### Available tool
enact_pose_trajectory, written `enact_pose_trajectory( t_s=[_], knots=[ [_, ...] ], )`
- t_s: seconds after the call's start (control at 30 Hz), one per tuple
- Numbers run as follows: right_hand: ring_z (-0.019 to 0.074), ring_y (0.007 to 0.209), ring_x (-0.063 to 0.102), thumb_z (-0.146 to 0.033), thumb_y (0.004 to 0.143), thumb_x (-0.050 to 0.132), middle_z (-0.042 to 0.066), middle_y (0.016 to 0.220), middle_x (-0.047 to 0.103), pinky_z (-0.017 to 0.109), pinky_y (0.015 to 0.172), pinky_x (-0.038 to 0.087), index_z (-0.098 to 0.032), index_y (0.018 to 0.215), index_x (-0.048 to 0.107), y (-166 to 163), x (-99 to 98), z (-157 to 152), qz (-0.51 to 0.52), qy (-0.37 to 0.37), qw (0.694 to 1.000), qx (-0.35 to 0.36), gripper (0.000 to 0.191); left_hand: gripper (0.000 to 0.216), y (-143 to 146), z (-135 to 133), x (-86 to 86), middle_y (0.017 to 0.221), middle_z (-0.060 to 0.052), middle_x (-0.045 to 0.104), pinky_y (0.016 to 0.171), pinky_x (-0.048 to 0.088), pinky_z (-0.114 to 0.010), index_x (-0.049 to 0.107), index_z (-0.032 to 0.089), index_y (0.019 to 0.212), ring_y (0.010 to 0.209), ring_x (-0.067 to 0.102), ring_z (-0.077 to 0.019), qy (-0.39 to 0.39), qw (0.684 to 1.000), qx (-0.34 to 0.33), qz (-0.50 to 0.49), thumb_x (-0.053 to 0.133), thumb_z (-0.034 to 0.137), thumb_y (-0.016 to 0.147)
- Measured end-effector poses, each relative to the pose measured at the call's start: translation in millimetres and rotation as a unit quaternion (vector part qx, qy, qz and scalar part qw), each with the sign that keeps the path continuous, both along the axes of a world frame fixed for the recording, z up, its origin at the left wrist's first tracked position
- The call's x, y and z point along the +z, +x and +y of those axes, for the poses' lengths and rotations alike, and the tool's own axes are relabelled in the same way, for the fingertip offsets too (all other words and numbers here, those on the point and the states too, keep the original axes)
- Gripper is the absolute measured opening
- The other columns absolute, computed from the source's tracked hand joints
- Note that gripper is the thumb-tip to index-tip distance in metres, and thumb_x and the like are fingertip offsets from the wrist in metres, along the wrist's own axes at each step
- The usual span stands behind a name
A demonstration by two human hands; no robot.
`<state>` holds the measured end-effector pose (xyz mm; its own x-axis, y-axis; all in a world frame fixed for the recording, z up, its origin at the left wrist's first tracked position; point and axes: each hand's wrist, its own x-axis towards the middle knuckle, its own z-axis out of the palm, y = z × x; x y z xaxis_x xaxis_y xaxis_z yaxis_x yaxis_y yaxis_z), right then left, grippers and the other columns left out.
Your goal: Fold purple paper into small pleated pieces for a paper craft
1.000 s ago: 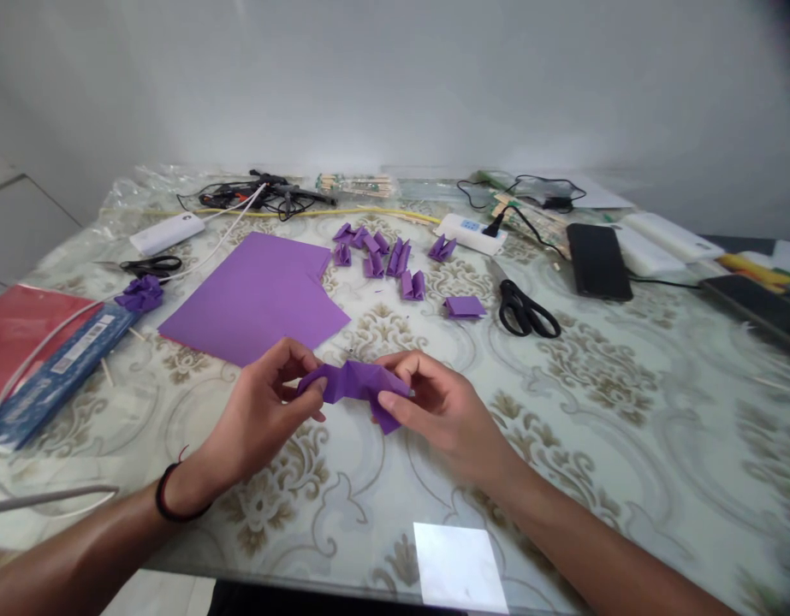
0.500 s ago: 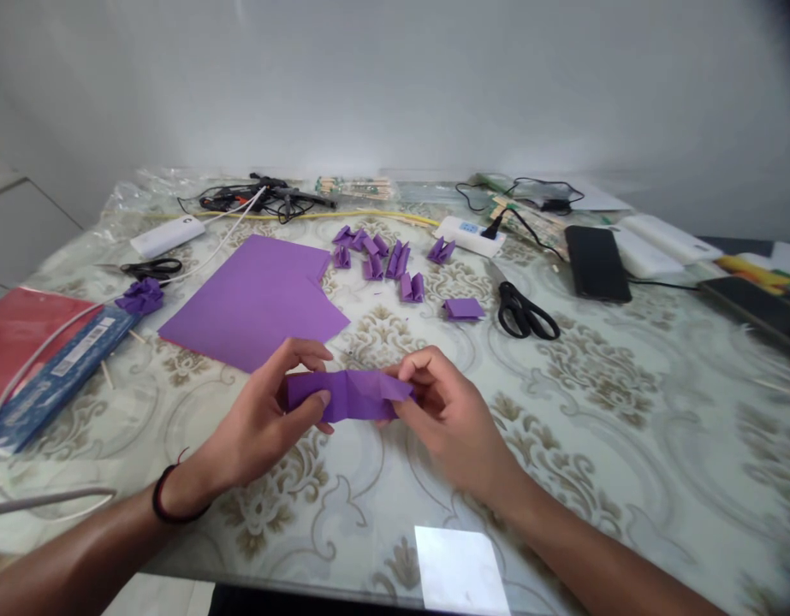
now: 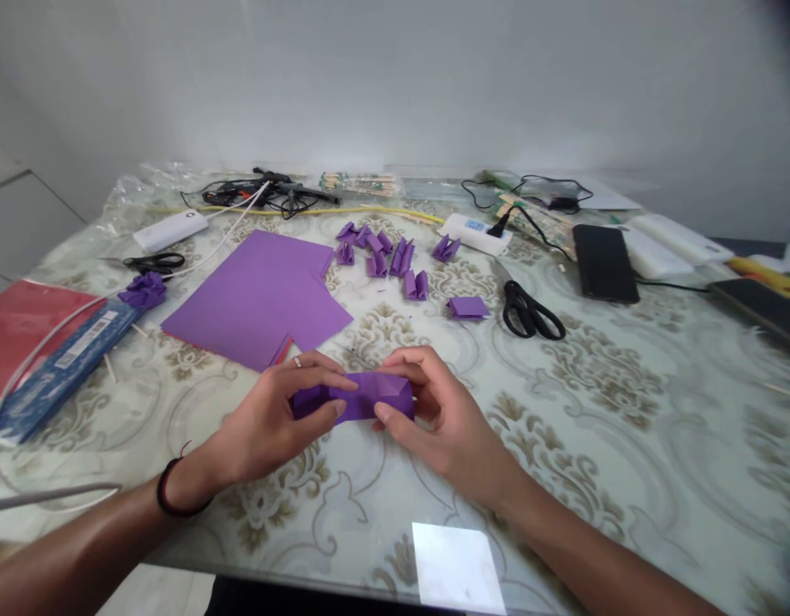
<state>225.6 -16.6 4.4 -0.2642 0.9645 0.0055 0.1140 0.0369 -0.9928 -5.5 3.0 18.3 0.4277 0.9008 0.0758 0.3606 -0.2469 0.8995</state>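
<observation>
A folded strip of purple paper (image 3: 362,397) sits low over the glass-topped table (image 3: 626,411), held from both ends. My left hand (image 3: 276,423) pinches its left end between thumb and fingers; a black band circles that wrist. My right hand (image 3: 439,419) is closed on its right end, thumb under the edge, fingers over the top. Just beyond the hands lies a large purple sheet (image 3: 259,295). Further back are several small folded purple pieces (image 3: 385,257) and one flat folded purple square (image 3: 467,307).
Black scissors (image 3: 529,313) lie right of the folded square, and a second pair (image 3: 151,263) sits at the left. A dark phone (image 3: 605,262), white power strip (image 3: 475,233), cables (image 3: 266,192), a red sheet (image 3: 19,329), a blue packet (image 3: 61,364) and a purple paper flower (image 3: 143,291) ring the table.
The purple piece was spread and crumpled between my hands a second ago; now it is pressed into a compact flat strip, with both hands lower and closer together.
</observation>
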Motion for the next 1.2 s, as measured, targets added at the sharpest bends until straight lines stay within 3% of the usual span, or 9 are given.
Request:
enact_pose_trajectory(
  t_s=[0.1, 0.27, 0.4, 0.5, 0.67, 0.8, 0.93, 1.03, 1.2],
  knots=[
    [0.0208, 0.082, 0.073, -0.033, 0.091, 0.077, 0.003, 0.104, 0.070, 0.036, 0.076, 0.060, -0.029, 0.118, 0.055, -0.3, -1.3, -0.1, -0.027, 0.003, 1.000, 0.000, 0.035, 0.022, 1.1, -0.3, -2.4, 0.111, -0.006, 0.076, 0.093, 0.057, -0.037, 0.083, 0.024, 0.109, 0.102, 0.071, -0.0235, 0.012, 1.000, -0.002, -0.004, 0.072, 0.017, 0.091],
    [0.0178, 0.070, 0.072, -0.036, 0.098, 0.069, -0.002, 0.087, 0.064, 0.031, 0.065, 0.062, -0.029, 0.106, 0.058, -2.3, -5.2, 1.0, -0.013, -0.005, 1.000, -0.025, 0.016, 0.025, 1.7, -1.3, -3.6, 0.111, -0.005, 0.078, 0.092, 0.058, -0.036, 0.080, 0.024, 0.111, 0.101, 0.073, -0.0231, 0.025, 1.000, 0.000, 0.006, 0.072, 0.015, 0.089],
    [0.0184, 0.067, 0.076, -0.036, 0.099, 0.067, -0.002, 0.084, 0.068, 0.031, 0.063, 0.062, -0.028, 0.107, 0.063, -1.7, -5.1, 0.5, -0.022, -0.007, 1.000, -0.018, 0.012, 0.032, 1.6, -2.6, -3.4, 0.108, -0.002, 0.082, 0.072, 0.057, -0.029, 0.076, 0.026, 0.118, 0.082, 0.074, -0.0196, 0.011, 0.998, 0.044, 0.038, 0.074, 0.018, 0.087],
    [0.0202, 0.068, 0.079, -0.035, 0.099, 0.068, -0.001, 0.081, 0.070, 0.031, 0.063, 0.060, -0.027, 0.103, 0.067, -0.6, -5.7, -0.4, -0.036, -0.006, 0.999, -0.006, 0.008, 0.026, 1.7, -2.8, -3.2, 0.101, -0.001, 0.082, 0.063, 0.052, -0.026, 0.077, 0.026, 0.113, 0.072, 0.071, -0.0172, 0.005, 0.997, 0.056, 0.044, 0.073, 0.021, 0.088],
    [0.0198, 0.072, 0.077, -0.035, 0.099, 0.070, 0.001, 0.089, 0.073, 0.031, 0.065, 0.059, -0.027, 0.100, 0.069, -0.9, -6.7, -0.7, -0.037, -0.001, 0.999, 0.003, 0.008, 0.014, 2.0, -2.2, -3.4, 0.093, 0.000, 0.081, 0.069, 0.053, -0.027, 0.078, 0.024, 0.101, 0.075, 0.071, -0.0170, -0.002, 0.997, 0.062, 0.037, 0.072, 0.022, 0.088],
    [0.0194, 0.074, 0.067, -0.038, 0.094, 0.076, 0.002, 0.093, 0.073, 0.031, 0.064, 0.054, -0.026, 0.097, 0.071, -0.9, -6.0, -1.0, -0.078, 0.037, 0.996, -0.010, 0.013, 0.016, 1.4, -2.3, -5.0, 0.094, 0.000, 0.079, 0.068, 0.054, -0.027, 0.074, 0.025, 0.104, 0.075, 0.071, -0.0171, 0.004, 0.996, 0.075, 0.046, 0.073, 0.023, 0.089],
    [0.0198, 0.077, 0.066, -0.036, 0.094, 0.076, 0.002, 0.096, 0.073, 0.032, 0.068, 0.052, -0.029, 0.107, 0.072, 0.7, -7.6, -1.0, -0.099, 0.049, 0.994, -0.011, 0.016, 0.023, 0.6, -2.2, -6.4, 0.105, -0.001, 0.079, 0.088, 0.058, -0.033, 0.071, 0.025, 0.110, 0.097, 0.075, -0.0221, 0.038, 0.996, 0.074, 0.035, 0.073, 0.021, 0.087],
    [0.0206, 0.091, 0.071, -0.026, 0.096, 0.073, 0.001, 0.110, 0.076, 0.033, 0.079, 0.054, -0.033, 0.120, 0.071, 1.4, -9.2, 0.1, -0.110, 0.076, 0.991, -0.008, 0.025, 0.027, -0.1, -2.1, -7.2, 0.111, -0.002, 0.078, 0.098, 0.057, -0.037, 0.070, 0.025, 0.113, 0.106, 0.074, -0.0234, 0.045, 0.997, 0.056, 0.023, 0.075, 0.021, 0.087],
    [0.0207, 0.101, 0.072, -0.014, 0.090, 0.071, -0.001, 0.113, 0.076, 0.033, 0.088, 0.054, -0.032, 0.118, 0.072, -0.9, -8.0, 2.3, -0.115, 0.104, 0.988, 0.019, 0.033, 0.032, -0.6, -2.3, -7.5, 0.112, -0.002, 0.075, 0.093, 0.056, -0.036, 0.065, 0.025, 0.119, 0.091, 0.073, -0.0191, 0.052, 0.997, 0.057, 0.030, 0.075, 0.019, 0.088]
  ],
)
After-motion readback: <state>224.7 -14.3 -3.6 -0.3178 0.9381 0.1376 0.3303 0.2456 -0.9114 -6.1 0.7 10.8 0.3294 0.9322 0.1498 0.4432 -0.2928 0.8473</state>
